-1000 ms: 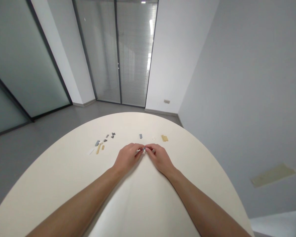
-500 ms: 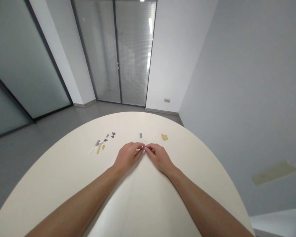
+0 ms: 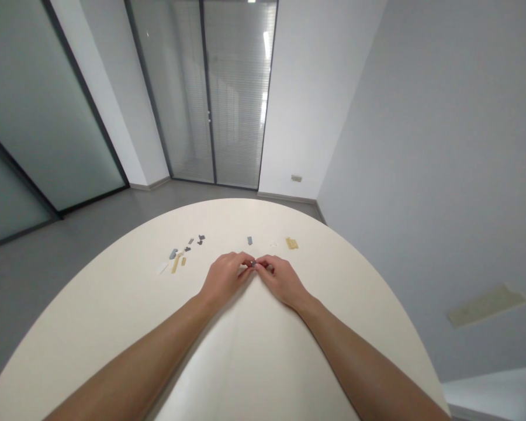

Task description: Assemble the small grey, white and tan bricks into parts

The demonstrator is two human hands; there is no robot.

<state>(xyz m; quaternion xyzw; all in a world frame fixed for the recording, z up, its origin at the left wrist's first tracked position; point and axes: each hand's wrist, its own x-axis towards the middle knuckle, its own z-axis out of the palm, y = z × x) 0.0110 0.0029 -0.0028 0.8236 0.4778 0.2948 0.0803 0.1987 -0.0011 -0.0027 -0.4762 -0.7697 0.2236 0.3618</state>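
My left hand (image 3: 228, 276) and my right hand (image 3: 281, 277) meet fingertip to fingertip over the middle of the table. Pinched between them is a small grey piece (image 3: 253, 264), mostly covered by the fingers, so its exact kind does not show. Both hands are closed on it from opposite sides. Just beyond the fingertips lies a flat blue-grey piece (image 3: 249, 240), apart from both hands. A tan studded piece (image 3: 291, 242) rests past my right hand, with tiny white bits (image 3: 273, 244) beside it.
On the round white table (image 3: 114, 327), left of my left hand, lie several loose parts: a grey piece (image 3: 173, 254), a long tan strip (image 3: 175, 264), a short tan piece (image 3: 183, 261), dark grey pieces (image 3: 201, 237) and a white strip (image 3: 163, 268). A grey wall (image 3: 442, 175) stands at the right.
Both hands keep their pinch around the small grey piece, which seems slightly turned between the fingertips. The loose parts on the table stay where they were.
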